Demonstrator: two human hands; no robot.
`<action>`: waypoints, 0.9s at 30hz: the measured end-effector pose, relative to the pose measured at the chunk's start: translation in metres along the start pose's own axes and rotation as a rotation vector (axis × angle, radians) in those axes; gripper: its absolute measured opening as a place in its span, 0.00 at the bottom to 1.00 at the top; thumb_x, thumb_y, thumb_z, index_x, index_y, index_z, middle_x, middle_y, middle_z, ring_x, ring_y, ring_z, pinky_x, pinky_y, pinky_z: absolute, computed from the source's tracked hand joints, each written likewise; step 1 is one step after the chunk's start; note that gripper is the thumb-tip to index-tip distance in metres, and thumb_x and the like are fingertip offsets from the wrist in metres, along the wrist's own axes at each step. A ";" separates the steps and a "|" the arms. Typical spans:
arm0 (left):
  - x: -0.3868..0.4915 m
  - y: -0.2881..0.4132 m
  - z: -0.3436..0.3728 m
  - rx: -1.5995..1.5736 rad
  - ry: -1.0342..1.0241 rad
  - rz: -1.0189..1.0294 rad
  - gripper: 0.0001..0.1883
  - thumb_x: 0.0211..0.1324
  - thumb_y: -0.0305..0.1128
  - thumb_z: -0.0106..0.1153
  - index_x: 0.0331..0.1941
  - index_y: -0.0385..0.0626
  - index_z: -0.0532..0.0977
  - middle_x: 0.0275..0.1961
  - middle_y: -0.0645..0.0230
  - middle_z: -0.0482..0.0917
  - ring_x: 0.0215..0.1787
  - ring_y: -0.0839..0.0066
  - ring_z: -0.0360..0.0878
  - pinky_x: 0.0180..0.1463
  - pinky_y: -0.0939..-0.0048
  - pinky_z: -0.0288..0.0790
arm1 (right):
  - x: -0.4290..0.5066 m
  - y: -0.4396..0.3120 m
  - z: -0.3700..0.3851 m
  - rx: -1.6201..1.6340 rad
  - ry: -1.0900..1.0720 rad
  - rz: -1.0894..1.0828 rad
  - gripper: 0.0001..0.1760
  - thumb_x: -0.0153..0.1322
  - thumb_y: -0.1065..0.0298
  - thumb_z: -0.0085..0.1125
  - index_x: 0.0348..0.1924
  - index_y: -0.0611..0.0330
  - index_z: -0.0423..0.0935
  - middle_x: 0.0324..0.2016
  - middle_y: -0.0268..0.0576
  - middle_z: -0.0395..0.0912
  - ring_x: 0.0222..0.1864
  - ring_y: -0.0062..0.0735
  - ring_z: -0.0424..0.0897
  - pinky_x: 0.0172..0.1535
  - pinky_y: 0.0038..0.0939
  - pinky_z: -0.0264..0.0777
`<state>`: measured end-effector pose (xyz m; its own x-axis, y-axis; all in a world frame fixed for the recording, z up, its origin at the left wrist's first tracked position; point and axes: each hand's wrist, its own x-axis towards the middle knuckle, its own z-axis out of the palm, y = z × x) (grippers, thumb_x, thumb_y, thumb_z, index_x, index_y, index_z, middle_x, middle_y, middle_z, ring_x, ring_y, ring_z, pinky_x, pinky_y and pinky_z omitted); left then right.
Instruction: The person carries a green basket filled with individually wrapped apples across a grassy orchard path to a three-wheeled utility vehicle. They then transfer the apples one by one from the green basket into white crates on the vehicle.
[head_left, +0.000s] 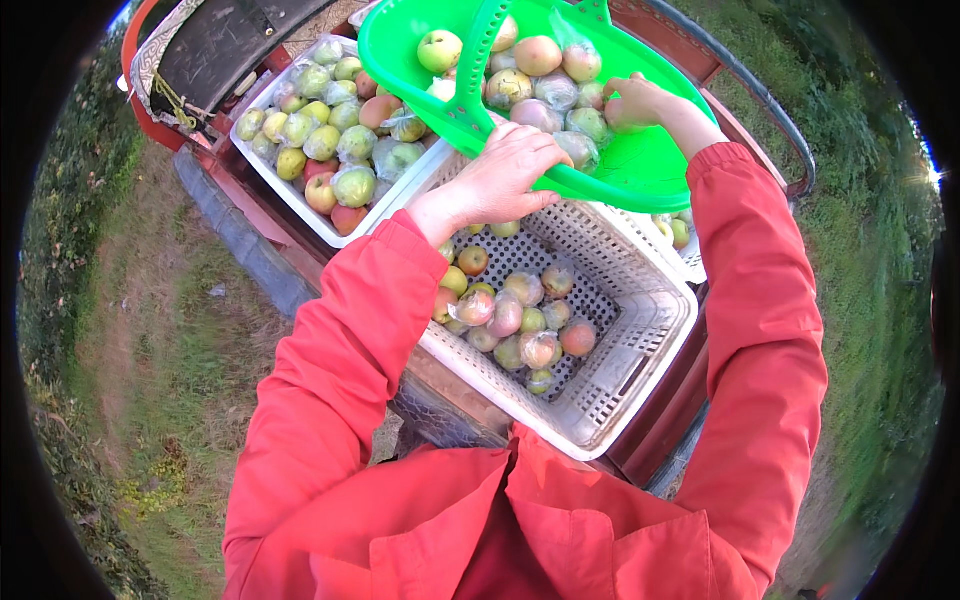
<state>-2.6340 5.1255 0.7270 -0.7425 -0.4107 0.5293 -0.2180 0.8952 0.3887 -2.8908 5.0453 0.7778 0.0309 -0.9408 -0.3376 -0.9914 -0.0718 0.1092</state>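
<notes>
A green plastic basket (645, 161) holds several apples, many in clear plastic bags, and overhangs a white perforated plastic crate (652, 322). My left hand (502, 176) grips the basket's near rim beside the handle's foot. Inside the basket at the right, my right hand (637, 103) has its fingers on an apple (616, 115); its palm side is hidden. Below the basket, bagged and bare apples (507, 313) lie on the crate's bottom, mostly towards its left; part of the crate is hidden by my left arm and the basket.
A white crate (289, 193) full of apples stands at the upper left. Another white crate (694, 251) with apples shows partly under the basket's right side. The crates sit in a red metal cart bed (240, 199) with padded rails (232, 232). Grass lies on both sides.
</notes>
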 end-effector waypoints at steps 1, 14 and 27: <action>-0.002 0.000 0.000 0.001 0.006 -0.007 0.18 0.47 0.34 0.63 0.44 0.49 0.73 0.43 0.69 0.75 0.54 0.64 0.69 0.66 0.53 0.50 | 0.006 -0.004 0.005 -0.009 0.013 0.050 0.28 0.66 0.55 0.53 0.60 0.46 0.69 0.60 0.57 0.63 0.59 0.57 0.68 0.60 0.46 0.64; 0.001 -0.002 0.003 -0.004 0.005 -0.008 0.19 0.46 0.35 0.63 0.45 0.48 0.72 0.46 0.66 0.73 0.57 0.62 0.66 0.63 0.55 0.52 | 0.018 0.008 0.028 -0.249 0.146 0.012 0.40 0.52 0.61 0.70 0.56 0.48 0.65 0.50 0.57 0.71 0.51 0.55 0.75 0.53 0.45 0.71; -0.004 -0.017 0.011 0.087 0.112 0.090 0.21 0.44 0.40 0.61 0.45 0.51 0.75 0.43 0.66 0.75 0.52 0.62 0.70 0.54 0.58 0.60 | -0.240 -0.026 0.018 1.183 0.023 -0.220 0.42 0.49 0.57 0.69 0.55 0.58 0.68 0.47 0.47 0.73 0.50 0.38 0.76 0.57 0.34 0.68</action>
<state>-2.6343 5.1140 0.7103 -0.6876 -0.3403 0.6414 -0.2114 0.9389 0.2715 -2.8750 5.2790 0.8396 0.2039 -0.9532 -0.2232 -0.4672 0.1056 -0.8778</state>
